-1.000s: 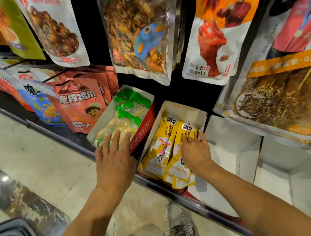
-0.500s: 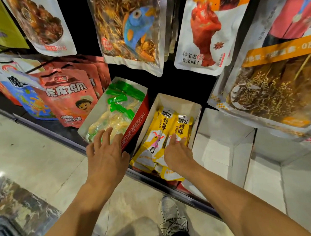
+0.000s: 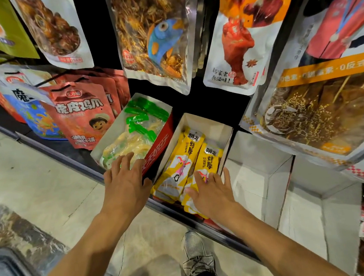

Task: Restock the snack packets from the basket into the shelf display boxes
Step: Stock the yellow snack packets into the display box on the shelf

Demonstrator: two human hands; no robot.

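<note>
1. The right hand has slid back along the yellow packets toward the shelf's front edge. Its fingers, tucked half a second ago, now lie spread and flat on the right-hand packet, gripping nothing.
2. The left hand has barely shifted. It is open, with straight fingers resting on the green-and-clear packets at the front end of the red-sided box, and its thumb lies against that box's red wall.
3. The yellow packets lie lengthwise in the white display box, just right of the red-sided box. Their lower ends spill over the box's front and the front rail of the shelf.
4. Further right along the shelf stand white boxes.
5. Left of the red-sided box stand red pouches, and large pouches hang above.
6. A grey shoe stands on the floor below the shelf's front edge.
</note>
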